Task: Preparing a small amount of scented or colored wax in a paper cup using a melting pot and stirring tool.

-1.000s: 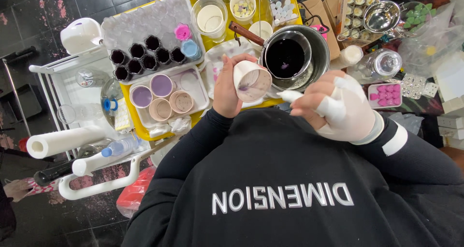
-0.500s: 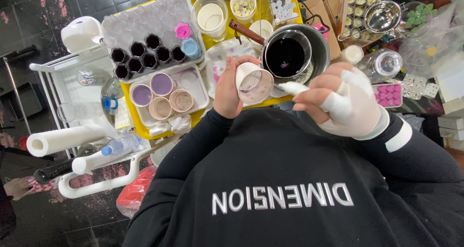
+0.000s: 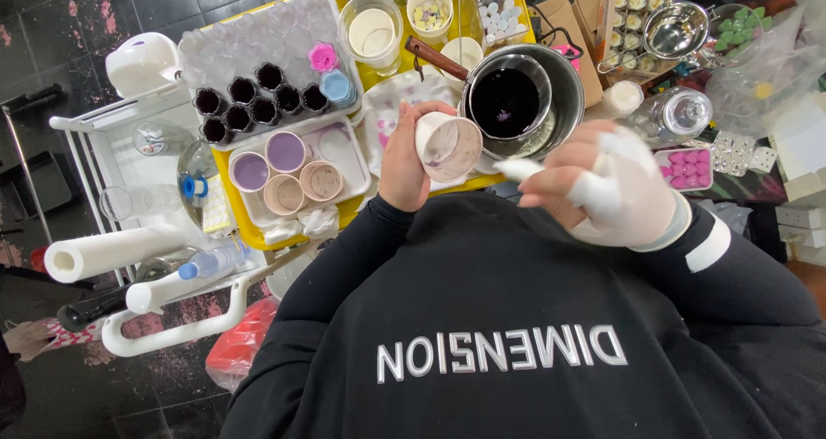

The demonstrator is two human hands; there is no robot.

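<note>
The left hand (image 3: 403,165) is clamped around a small pale cup (image 3: 449,147), tilted so its mouth faces the camera and shows purple smears inside. The right hand (image 3: 613,190), wrapped in a white bandage-like glove, pinches a white wad or stick (image 3: 518,169) between thumb and fingers, its tip just beside the cup's rim. This looks like wiping or scraping residue out of the cup; the tip would have to go inside the mouth while the left hand keeps the cup steady.

Just beyond the cup sits a metal pot (image 3: 564,86) holding a wooden-handled pitcher of dark purple liquid (image 3: 506,102). To the left, on the yellow tray (image 3: 225,179), a white tub (image 3: 358,165) holds lilac-filled and empty cups, near a mould of dark purple cells (image 3: 258,99). A paper roll (image 3: 107,251) lies well apart.
</note>
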